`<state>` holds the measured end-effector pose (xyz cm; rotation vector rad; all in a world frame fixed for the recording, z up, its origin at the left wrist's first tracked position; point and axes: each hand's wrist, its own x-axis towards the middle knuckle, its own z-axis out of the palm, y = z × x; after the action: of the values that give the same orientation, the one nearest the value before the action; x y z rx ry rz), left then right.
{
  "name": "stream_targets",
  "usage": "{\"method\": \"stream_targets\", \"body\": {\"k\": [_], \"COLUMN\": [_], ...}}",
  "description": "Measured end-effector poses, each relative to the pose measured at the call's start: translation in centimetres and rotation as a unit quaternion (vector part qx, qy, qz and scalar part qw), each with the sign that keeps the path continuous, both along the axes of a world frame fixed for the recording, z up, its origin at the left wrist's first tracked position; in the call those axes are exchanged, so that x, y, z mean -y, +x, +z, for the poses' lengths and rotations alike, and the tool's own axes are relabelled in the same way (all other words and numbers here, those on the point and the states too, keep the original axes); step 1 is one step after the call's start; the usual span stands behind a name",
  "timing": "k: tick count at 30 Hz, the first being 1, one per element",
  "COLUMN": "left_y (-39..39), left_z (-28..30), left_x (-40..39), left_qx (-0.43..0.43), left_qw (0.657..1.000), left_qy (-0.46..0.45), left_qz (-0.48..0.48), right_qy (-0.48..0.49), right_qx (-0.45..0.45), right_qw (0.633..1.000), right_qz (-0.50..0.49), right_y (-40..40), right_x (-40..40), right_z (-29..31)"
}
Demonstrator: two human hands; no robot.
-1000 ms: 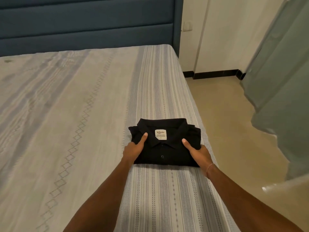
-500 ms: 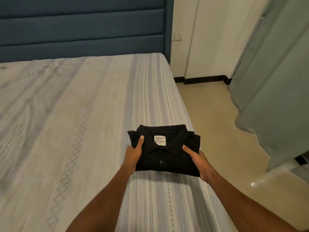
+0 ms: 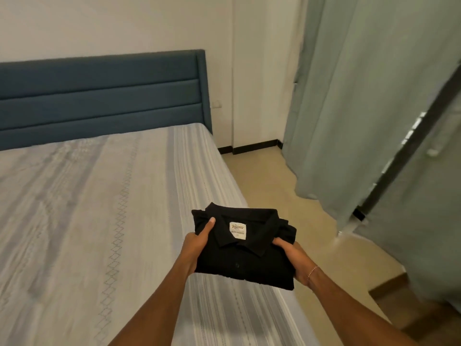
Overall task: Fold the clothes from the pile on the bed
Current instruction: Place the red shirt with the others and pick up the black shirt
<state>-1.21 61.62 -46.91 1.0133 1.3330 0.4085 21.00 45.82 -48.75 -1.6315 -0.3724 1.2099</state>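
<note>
A black collared shirt (image 3: 249, 258), folded into a neat rectangle with its white neck label facing up, is held in the air over the right edge of the bed (image 3: 99, 221). My left hand (image 3: 197, 243) grips its left side, thumb on top and fingers underneath. My right hand (image 3: 294, 260) grips its right side the same way. No clothes pile is in view.
A blue padded headboard (image 3: 104, 96) stands at the far end of the bed. Beige floor (image 3: 287, 191) runs along the bed's right side. Pale green curtains (image 3: 374, 108) hang at the right, with a dark frame beside them.
Both hands have lifted the folded shirt off the bedspread and carried it toward the bed's right edge. The view has tilted up and turned right.
</note>
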Motion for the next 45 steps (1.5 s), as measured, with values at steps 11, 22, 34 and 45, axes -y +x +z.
{"method": "stream_targets", "body": {"k": [11, 22, 34, 45], "left_y": [4.4, 11.4, 7.9, 2.7], "left_z": [7.2, 8.8, 9.2, 7.4], "left_x": [16.0, 39.8, 68.2, 86.1], "left_qx": [0.004, 0.019, 0.042, 0.092], "left_qw": [0.981, 0.9, 0.742, 0.515], "left_qy": [0.037, 0.12, 0.196, 0.208], "left_qz": [-0.188, -0.42, -0.64, -0.827], "right_qy": [0.023, -0.005, -0.091, -0.135], "right_qx": [0.045, 0.127, 0.162, 0.108], "right_qw": [0.974, 0.885, 0.723, 0.517], "right_qz": [-0.222, -0.448, -0.665, -0.838], "right_y": [-3.1, -7.3, -23.2, -39.1], "right_x": [21.4, 48.3, 73.6, 83.2], "right_z": [6.8, 9.7, 9.4, 8.4]}}
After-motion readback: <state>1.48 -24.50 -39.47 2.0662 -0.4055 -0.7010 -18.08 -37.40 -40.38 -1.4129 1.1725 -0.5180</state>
